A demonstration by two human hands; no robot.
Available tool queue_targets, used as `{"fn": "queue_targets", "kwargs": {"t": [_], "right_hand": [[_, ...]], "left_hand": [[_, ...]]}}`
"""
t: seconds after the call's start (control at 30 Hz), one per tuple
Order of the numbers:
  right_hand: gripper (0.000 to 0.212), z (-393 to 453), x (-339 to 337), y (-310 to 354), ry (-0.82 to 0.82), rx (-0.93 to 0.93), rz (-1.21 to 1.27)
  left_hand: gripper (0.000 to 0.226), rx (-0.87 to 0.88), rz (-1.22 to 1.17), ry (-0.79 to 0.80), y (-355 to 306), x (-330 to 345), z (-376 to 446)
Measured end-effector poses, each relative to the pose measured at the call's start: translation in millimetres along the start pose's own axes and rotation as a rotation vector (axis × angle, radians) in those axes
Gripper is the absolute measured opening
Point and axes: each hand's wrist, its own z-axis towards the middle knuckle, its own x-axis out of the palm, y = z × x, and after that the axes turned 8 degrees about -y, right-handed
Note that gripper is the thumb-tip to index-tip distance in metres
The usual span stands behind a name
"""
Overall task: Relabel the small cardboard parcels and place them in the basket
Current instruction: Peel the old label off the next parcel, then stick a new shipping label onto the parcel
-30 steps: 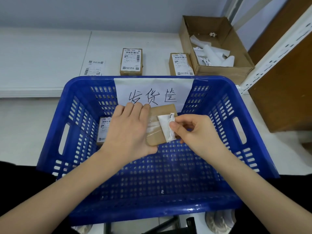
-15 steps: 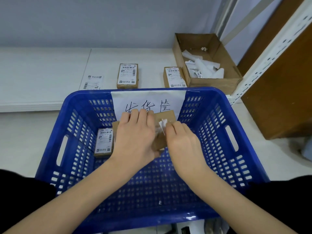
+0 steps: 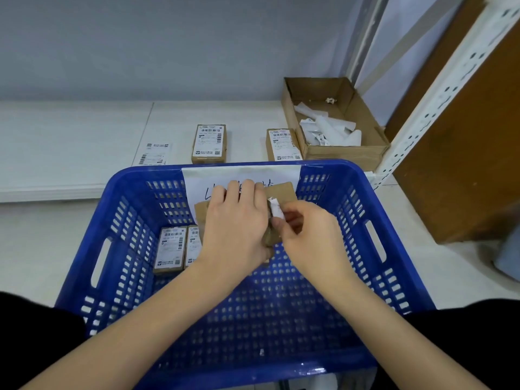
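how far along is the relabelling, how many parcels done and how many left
Done: two labelled parcels lie in the basket. In hand: the left hand holds a third parcel over the basket while the right hand pinches a white label strip at its face, seemingly peeling it. Left: two parcels wait on the table beside a loose label.

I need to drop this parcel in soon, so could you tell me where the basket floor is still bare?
The near half and right side of the basket floor are bare. The far-left corner is crowded: two labelled parcels lie there, beside the left hand.
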Motion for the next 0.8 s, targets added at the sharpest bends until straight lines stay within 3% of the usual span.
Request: {"fn": "queue_targets", "kwargs": {"t": [0.37, 0.8], "right_hand": [[0.009, 37, -13, -10, 0.026, 0.037, 0.149], [0.015, 148, -28, -66, -0.094, 0.211, 0.239]], "left_hand": [[0.096, -0.037, -0.077, -0.086, 4, 15, 29], [0.088, 0.019, -0.093, 0.024, 3, 66, 113]]}}
